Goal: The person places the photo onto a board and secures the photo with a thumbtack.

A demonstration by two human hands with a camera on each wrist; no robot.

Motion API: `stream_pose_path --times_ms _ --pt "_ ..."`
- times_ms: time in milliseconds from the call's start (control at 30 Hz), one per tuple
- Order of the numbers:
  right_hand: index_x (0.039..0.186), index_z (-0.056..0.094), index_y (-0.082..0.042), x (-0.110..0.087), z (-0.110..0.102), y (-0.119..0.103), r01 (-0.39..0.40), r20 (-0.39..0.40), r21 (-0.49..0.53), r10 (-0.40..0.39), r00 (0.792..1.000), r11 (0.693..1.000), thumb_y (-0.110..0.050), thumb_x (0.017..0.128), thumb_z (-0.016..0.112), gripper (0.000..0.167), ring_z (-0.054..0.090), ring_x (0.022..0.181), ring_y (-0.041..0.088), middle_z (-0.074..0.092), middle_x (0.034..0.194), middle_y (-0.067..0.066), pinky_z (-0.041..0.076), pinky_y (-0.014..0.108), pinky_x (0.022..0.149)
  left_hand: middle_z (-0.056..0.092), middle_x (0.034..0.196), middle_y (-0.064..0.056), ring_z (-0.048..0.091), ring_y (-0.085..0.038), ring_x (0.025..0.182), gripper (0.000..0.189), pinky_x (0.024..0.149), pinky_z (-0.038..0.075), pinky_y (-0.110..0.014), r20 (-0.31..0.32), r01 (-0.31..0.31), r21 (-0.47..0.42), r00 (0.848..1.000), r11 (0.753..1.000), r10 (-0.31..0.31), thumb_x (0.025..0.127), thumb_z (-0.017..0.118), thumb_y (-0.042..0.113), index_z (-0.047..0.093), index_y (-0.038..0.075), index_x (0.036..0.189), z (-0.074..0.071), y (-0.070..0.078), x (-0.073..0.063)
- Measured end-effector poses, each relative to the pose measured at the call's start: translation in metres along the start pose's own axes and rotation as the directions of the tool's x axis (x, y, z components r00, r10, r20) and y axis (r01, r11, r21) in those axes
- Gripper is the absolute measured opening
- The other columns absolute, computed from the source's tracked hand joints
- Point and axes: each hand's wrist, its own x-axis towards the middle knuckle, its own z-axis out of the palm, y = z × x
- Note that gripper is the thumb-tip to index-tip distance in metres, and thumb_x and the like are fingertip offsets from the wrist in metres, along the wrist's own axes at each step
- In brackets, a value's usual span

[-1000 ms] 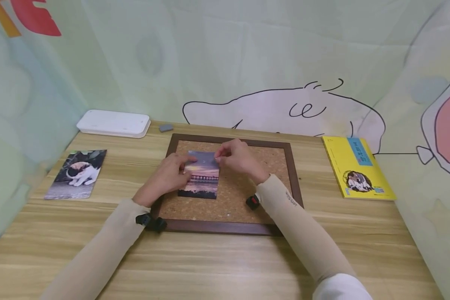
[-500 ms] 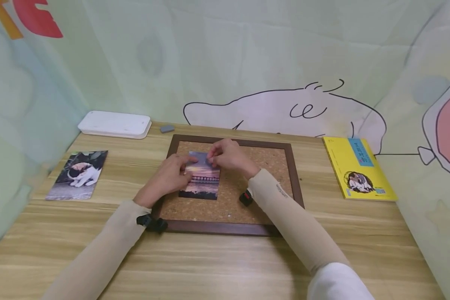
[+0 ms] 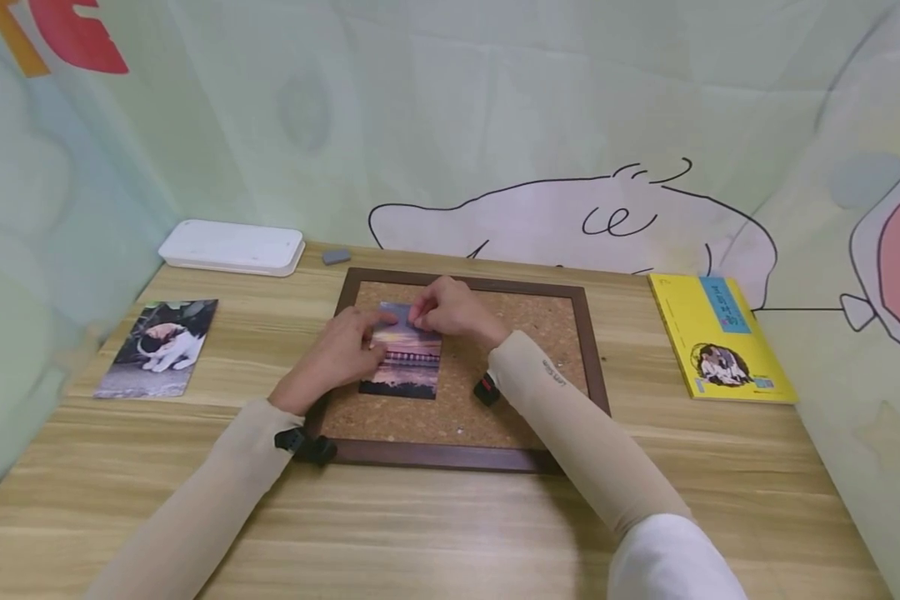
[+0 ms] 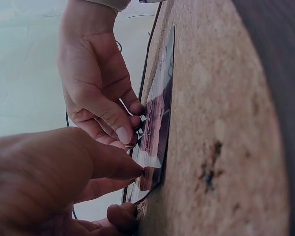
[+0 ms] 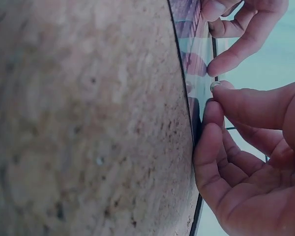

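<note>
Right hand (image 3: 450, 310) has shifted left over the board (image 3: 405, 426). Left hand (image 3: 336, 354), grip unclenched, touches the photo (image 3: 410, 377) left of the board's middle; toward the board's far side, the right hand's grip pinches what looks like a pin (image 5: 215, 86), best pushed straight down, photo held flat.
</note>
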Motion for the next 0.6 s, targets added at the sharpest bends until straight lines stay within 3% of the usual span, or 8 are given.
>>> stream_pose_path --times_ms 267,600 --pt "0.094 0.080 -0.011 0.0043 0.0034 -0.0006 -0.009 0.016 -0.042 0.010 1.000 0.999 -0.013 0.100 0.074 0.008 0.055 0.079 0.013 0.066 0.083 -0.003 0.044 0.023 0.069 0.052 0.092 -0.011 0.047 -0.028 0.095 0.046 0.074 0.032 -0.035 0.003 0.008 -0.003 1.000 1.000 -0.008 0.097 0.064 0.010 0.067 0.004 0.143 0.0002 0.0006 -0.0007" --pt "0.092 0.079 -0.008 0.0057 0.0059 -0.0001 -0.071 -0.053 -0.048 0.069 0.996 0.996 -0.009 0.095 0.076 0.005 0.057 0.080 0.013 0.069 0.087 -0.002 0.043 0.022 0.068 0.053 0.092 -0.011 0.047 -0.027 0.092 0.046 0.073 0.033 -0.034 -0.006 0.001 -0.005 1.000 1.000 -0.001 0.096 0.065 0.010 0.068 0.006 0.142 -0.0001 0.0000 -0.0001"
